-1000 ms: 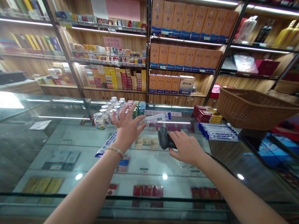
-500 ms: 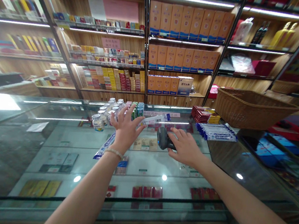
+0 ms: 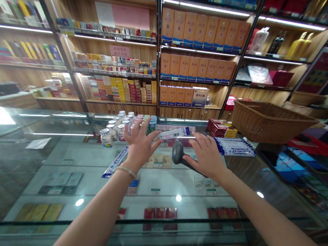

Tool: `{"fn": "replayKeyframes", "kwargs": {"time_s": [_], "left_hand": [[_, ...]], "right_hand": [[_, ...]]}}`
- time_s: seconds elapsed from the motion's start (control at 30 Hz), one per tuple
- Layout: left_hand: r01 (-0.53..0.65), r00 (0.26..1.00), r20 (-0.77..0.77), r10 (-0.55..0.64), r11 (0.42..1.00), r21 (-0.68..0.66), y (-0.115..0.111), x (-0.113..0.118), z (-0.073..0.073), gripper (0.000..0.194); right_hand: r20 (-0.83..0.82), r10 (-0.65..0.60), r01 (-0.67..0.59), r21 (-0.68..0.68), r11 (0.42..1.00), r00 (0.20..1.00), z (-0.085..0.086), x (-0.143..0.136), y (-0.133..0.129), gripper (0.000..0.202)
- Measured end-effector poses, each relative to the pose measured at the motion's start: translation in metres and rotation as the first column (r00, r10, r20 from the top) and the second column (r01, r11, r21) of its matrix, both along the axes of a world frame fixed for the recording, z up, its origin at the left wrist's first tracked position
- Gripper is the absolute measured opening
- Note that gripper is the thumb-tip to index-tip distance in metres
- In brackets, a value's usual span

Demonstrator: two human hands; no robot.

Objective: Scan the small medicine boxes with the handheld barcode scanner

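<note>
My left hand (image 3: 142,144), a beaded bracelet at its wrist, hovers above the glass counter with fingers spread and nothing gripped. Just beyond its thumb lies a white-and-blue stick packet (image 3: 174,133) with a barcode showing; whether the thumb touches it I cannot tell. A second blue-and-white stick packet (image 3: 115,163) lies partly behind my left wrist. The dark barcode scanner (image 3: 177,153) rests on the glass, its handle running under my right hand (image 3: 206,155). That hand is open, fingers apart, its thumb close to the handle.
Small white-capped bottles (image 3: 111,130) stand in rows beyond my left hand. To the right are a pile of blue-and-white stick packets (image 3: 235,147), red-and-yellow packs (image 3: 221,128) and a wicker basket (image 3: 269,123). Stocked shelves (image 3: 162,47) rise behind the counter (image 3: 89,185).
My right hand has loosened from the scanner, and its fingers have spread. The scanner has tipped lower, with more handle visible. My left hand stays nearly in place. The view has shifted slightly.
</note>
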State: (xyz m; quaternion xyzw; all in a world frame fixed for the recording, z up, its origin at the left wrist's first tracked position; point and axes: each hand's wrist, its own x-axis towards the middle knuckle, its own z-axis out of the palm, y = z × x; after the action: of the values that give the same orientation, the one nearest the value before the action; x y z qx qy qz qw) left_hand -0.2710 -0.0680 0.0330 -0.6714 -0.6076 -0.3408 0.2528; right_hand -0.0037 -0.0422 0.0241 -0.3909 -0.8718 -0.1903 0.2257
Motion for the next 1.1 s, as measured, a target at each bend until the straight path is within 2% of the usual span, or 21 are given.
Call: {"fn": "replayKeyframes", "kwargs": {"time_s": [0.1,0.2,0.43,0.63,0.73,0.9,1.03,1.1], "left_hand": [[0.019,0.999,-0.028,-0.018,1.0,0.007,-0.001,0.004,0.0,0.025],[0.034,0.998,-0.059,-0.033,0.999,0.019,-0.003,0.008,0.0,0.024],[0.067,0.987,-0.147,-0.064,0.998,0.019,-0.008,0.013,0.002,0.025],[0.137,0.97,-0.203,-0.131,0.991,0.015,-0.005,0.016,0.0,0.025],[0.168,0.962,-0.221,-0.159,0.985,0.023,-0.004,0.015,-0.001,0.024],[0.212,0.954,-0.226,-0.196,0.976,0.044,-0.004,0.013,-0.002,0.023],[0.229,0.956,-0.205,-0.208,0.97,0.081,-0.005,0.014,-0.002,0.012],[0.227,0.961,-0.185,-0.208,0.97,0.089,-0.005,0.015,-0.001,0.014]], "right_hand": [[-0.133,-0.055,0.07,0.113,0.991,0.99,0.005,0.005,0.013,0.054],[-0.208,-0.032,0.083,0.242,0.967,0.978,0.006,0.009,0.028,0.046],[-0.208,0.073,0.029,0.446,0.895,0.975,-0.011,0.006,0.046,0.033],[-0.225,0.094,0.039,0.525,0.85,0.97,-0.018,0.005,0.046,0.014],[-0.227,0.119,0.025,0.544,0.839,0.967,-0.014,0.007,0.043,0.006],[-0.277,0.176,-0.003,0.528,0.849,0.944,-0.009,0.011,0.037,0.012],[-0.353,0.169,-0.008,0.415,0.91,0.92,-0.009,0.013,0.033,0.015],[-0.385,0.142,-0.004,0.337,0.942,0.912,-0.011,0.013,0.033,0.017]]}}
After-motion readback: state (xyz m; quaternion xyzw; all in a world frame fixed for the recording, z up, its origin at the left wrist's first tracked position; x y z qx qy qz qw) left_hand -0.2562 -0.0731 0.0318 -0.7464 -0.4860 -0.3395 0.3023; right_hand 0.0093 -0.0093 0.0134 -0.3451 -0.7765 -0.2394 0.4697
